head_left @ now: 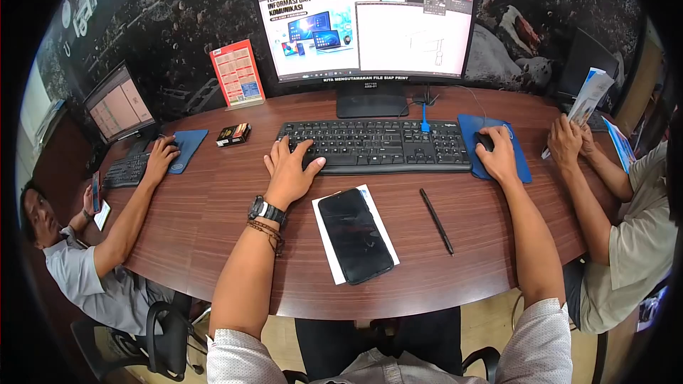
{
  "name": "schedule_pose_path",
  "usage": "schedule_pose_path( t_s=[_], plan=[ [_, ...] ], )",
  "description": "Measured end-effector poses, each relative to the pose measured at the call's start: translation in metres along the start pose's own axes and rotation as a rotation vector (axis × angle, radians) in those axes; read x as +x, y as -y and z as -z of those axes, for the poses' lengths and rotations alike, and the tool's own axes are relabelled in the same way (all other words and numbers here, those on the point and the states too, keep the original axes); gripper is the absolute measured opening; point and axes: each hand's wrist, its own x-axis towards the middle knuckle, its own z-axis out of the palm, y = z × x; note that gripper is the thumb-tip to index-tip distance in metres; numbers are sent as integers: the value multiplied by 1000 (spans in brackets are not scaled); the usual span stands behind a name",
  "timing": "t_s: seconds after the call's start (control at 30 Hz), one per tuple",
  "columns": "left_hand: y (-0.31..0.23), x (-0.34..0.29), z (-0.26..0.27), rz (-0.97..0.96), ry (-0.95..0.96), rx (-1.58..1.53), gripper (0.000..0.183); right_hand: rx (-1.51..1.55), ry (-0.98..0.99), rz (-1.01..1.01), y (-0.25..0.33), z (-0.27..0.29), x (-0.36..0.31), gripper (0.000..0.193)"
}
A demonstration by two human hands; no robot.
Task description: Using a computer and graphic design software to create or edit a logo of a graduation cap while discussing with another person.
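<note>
My left hand (290, 171) rests with spread fingers on the left end of a black keyboard (370, 144); a watch and a beaded bracelet circle that wrist. My right hand (498, 156) is wrapped over a dark computer mouse (485, 141) on a blue mouse pad (518, 160). Behind the keyboard stands a wide curved monitor (415, 43), showing a book cover with pictures of computers and a white page with a thin line drawing. Between my forearms a black smartphone (356, 236) lies on white paper (329, 242), and a black pen (436, 220) lies to its right.
A red and white desk calendar (237, 75) and a small dark box (233, 134) stand left of the monitor. At left, a person (124, 242) holds a phone and has one hand on a mouse. At right, another person (644, 242) holds folded papers (592, 96).
</note>
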Motion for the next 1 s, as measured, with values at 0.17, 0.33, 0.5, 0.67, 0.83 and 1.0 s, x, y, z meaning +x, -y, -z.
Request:
schedule_pose_path(
  t_s=[0.17,0.33,0.5,0.67,0.83,1.0],
  plan=[
    [-2,-1,-3,3,-8,-5,58,0,-3,7,0,3,1,35],
    [-1,0,-3,-1,-13,-1,58,-9,-17,20,-1,1,1,35],
    [-3,-1,-3,6,-34,78,55,-7,-26,19,-2,0,0,34],
    [0,-2,0,0,-13,13,58,-22,-25,-16,3,-2,-1,34],
    [-5,-1,-1,19,-22,83,56,-36,-28,-41,2,2,-2,33],
    [-10,3,-2,26,-2,84,57,-62,-44,-60,0,5,-1,33]
  ],
)
